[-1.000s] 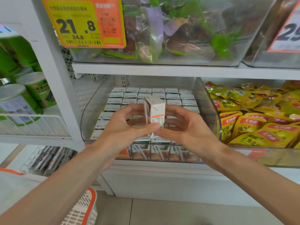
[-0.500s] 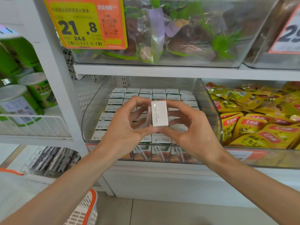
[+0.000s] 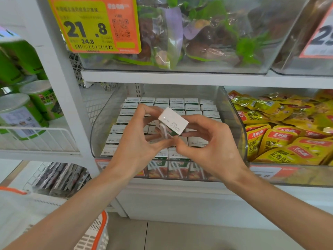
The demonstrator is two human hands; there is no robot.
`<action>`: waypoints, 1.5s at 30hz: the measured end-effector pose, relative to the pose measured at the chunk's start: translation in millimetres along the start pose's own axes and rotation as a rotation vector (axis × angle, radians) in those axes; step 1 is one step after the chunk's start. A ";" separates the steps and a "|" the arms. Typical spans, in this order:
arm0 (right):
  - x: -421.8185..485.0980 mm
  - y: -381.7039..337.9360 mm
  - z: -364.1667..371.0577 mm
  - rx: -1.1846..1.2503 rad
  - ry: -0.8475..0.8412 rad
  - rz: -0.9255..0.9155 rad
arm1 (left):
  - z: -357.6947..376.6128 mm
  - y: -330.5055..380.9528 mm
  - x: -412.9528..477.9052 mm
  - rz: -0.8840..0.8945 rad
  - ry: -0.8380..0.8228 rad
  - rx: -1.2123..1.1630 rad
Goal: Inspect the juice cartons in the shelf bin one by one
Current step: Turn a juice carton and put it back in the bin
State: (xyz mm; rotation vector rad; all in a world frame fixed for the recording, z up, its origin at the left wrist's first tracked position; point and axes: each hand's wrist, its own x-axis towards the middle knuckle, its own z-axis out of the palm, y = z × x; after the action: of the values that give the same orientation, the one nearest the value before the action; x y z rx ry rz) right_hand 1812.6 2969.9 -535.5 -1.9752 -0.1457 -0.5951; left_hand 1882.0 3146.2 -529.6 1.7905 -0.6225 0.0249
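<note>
Since half a second ago, carton (image 3: 172,123) rolled over: then it stood upright with a plain white narrow face to the camera, now it is tipped, one white end face up and tilted. Hands barely shifted.

- Location: carton held in the air over the front-middle rows of the clear shelf bin (image 3: 233,121), above the packed cartons (image 3: 191,107), touching none of them.
- Left hand (image 3: 137,143): fingers curled, pinching the carton's lower left side between thumb and fingertips.
- Right hand (image 3: 210,148): thumb on the near lower edge, fingers curled behind the right side. Both hands share the grasp.
- Straw (image 3: 163,131) in its wrapper lies against the face turned toward the left hand.
- Small print on the white end face; too fine to read, possibly a date code.
- Rows in the bin run tight from front edge to back edge, with a gap near the middle, partly hidden by the hands.

Handling judgement: small, light, stiff paperboard, though the broad panels likely give if squeezed. Coating looks smooth, so somewhat slippery. Best taken by opposite edges or corners with fingertips, clear of the straw, which could peel off. Inspection of this carton looks mid-way; most of the bin remains.
</note>
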 end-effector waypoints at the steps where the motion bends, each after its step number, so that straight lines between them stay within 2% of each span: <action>1: -0.8 -0.3 -0.5 -0.043 0.010 -0.037 | 0.1 -1.9 0.7 0.011 -0.018 -0.018; 5: -2.3 1.0 -0.8 -0.180 0.015 -0.188 | -1.0 -10.8 3.0 0.083 -0.048 0.025; 12: -0.7 2.3 -3.2 -0.210 -0.001 -0.214 | -4.3 -13.3 3.9 0.119 -0.020 0.065; 19: 6.6 -1.8 -5.3 0.206 0.025 0.214 | -4.6 -10.5 0.2 0.020 -0.068 0.028; 23: 10.9 -6.7 -9.8 0.397 0.018 0.435 | -3.0 -4.4 -3.0 0.054 -0.136 -0.020; 30: 19.3 -8.2 -9.4 0.589 0.040 0.743 | -4.7 -3.1 -6.2 0.018 -0.236 -0.057; 36: 21.1 -9.3 -11.9 0.648 -0.047 0.879 | -5.3 -3.3 -4.8 -0.015 -0.235 -0.116; 45: 22.4 -6.4 -8.4 0.727 -0.103 0.853 | -5.3 -1.6 -4.6 -0.011 -0.217 -0.130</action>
State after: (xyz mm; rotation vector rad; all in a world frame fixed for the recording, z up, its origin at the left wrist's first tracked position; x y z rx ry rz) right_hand 1827.0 2962.2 -516.9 -1.1845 0.3638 0.1248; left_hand 1880.3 3153.1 -530.8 1.6827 -0.7512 -0.2156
